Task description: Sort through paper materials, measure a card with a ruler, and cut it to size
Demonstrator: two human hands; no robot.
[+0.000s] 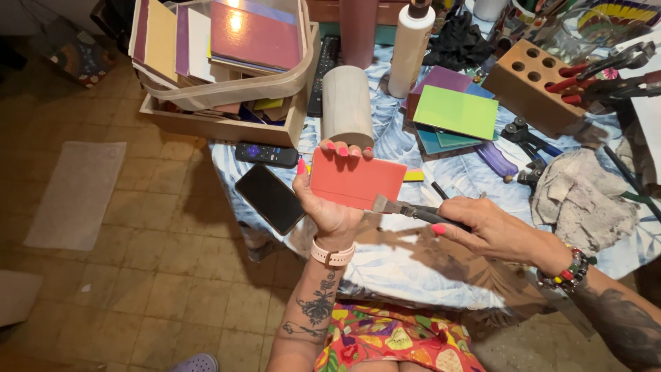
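My left hand (329, 200) holds a flat coral-red rectangular tile (358, 181) upright above the table's near edge, fingers over its top edge and thumb at its left side. My right hand (490, 227) grips the black handle of a tool with flat metal jaws (394, 205). The jaws touch the tile's lower right edge. A stack of coloured tiles, a green one (456, 111) on top, lies farther back on the table.
A black phone (270, 198) and a remote (267, 154) lie at the table's left edge. Behind them stand a wooden box (227, 127) of tiles, a grey cylinder (346, 103) and a white bottle (409, 49). Tools and a crumpled rag (585, 196) are at the right.
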